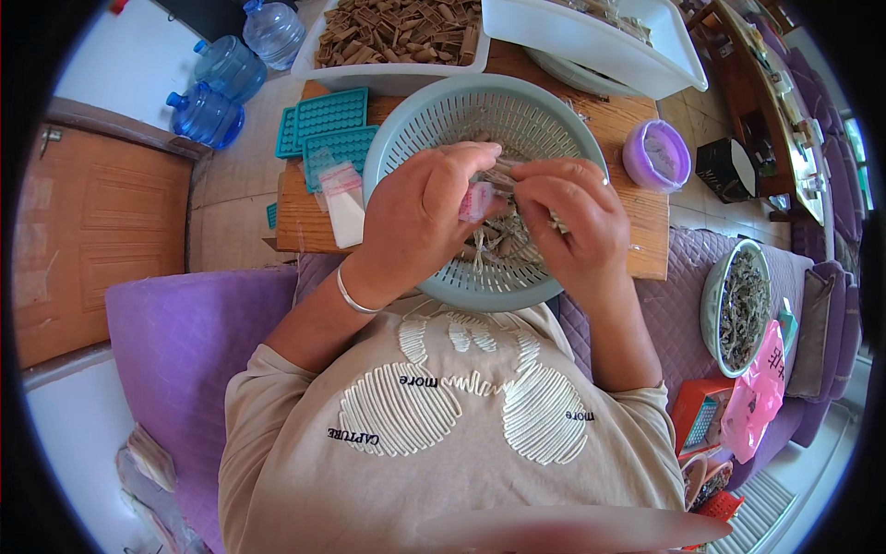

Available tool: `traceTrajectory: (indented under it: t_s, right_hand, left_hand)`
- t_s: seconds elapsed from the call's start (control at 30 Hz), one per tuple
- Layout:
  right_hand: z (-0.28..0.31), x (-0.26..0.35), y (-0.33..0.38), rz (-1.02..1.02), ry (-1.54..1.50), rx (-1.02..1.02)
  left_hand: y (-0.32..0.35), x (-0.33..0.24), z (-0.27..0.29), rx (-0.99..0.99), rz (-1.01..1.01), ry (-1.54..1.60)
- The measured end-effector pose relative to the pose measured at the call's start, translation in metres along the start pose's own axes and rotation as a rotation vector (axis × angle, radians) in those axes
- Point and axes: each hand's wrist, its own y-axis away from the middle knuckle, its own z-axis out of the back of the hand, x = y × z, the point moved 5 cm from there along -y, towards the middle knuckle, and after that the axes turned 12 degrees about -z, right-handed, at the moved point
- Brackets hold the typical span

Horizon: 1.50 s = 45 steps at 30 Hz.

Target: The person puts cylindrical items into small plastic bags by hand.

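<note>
A pale green plastic colander rests on the wooden table's near edge, with several thin dried pieces in its bottom. My left hand hovers over it, pinching a small clear packet with pink print. My right hand meets it from the right, its fingertips closed on a thin pale dried piece at the packet's mouth. A silver bangle circles my left wrist.
Teal moulded trays and small clear packets lie left of the colander. White trays of brown sticks stand behind. A purple lidded tub sits at the right. A bowl of dried pieces rests on the purple sofa. Blue water jugs stand on the floor.
</note>
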Motion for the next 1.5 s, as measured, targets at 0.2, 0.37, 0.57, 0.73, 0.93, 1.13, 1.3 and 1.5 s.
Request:
traceTrajectory:
  t_s: [0.2, 0.37, 0.57, 0.73, 0.93, 1.13, 1.3, 1.5]
  right_hand:
    - [-0.001, -0.006, -0.014, -0.185, -0.102, 0.188]
    - [-0.004, -0.016, -0.015, -0.51, -0.26, 0.091]
    - [-0.012, -0.016, -0.012, -0.144, -0.112, 0.128]
    - [-0.012, -0.018, -0.011, -0.177, -0.121, 0.076]
    - [-0.014, -0.016, -0.016, -0.375, -0.175, 0.033]
    - [-0.021, -0.014, -0.017, -0.508, -0.259, 0.085]
    - [-0.025, -0.025, -0.009, -0.601, -0.312, 0.129]
    - [-0.026, -0.023, -0.008, -0.646, -0.418, 0.139]
  left_hand:
    - [0.0, -0.002, -0.005, 0.148, 0.003, -0.011]
    - [-0.001, 0.003, -0.006, 0.159, 0.257, 0.235]
    - [0.012, 0.016, -0.014, 0.112, 0.513, 0.542]
    - [0.027, 0.028, -0.026, -0.055, 0.59, 0.787]
    - [0.019, 0.021, -0.017, 0.076, 0.513, 0.523]
    - [0.019, 0.01, -0.014, 0.209, 0.432, 0.26]
    - [0.023, 0.008, -0.012, 0.166, 0.427, 0.313]
    - [0.023, 0.005, -0.013, 0.217, 0.373, 0.219]
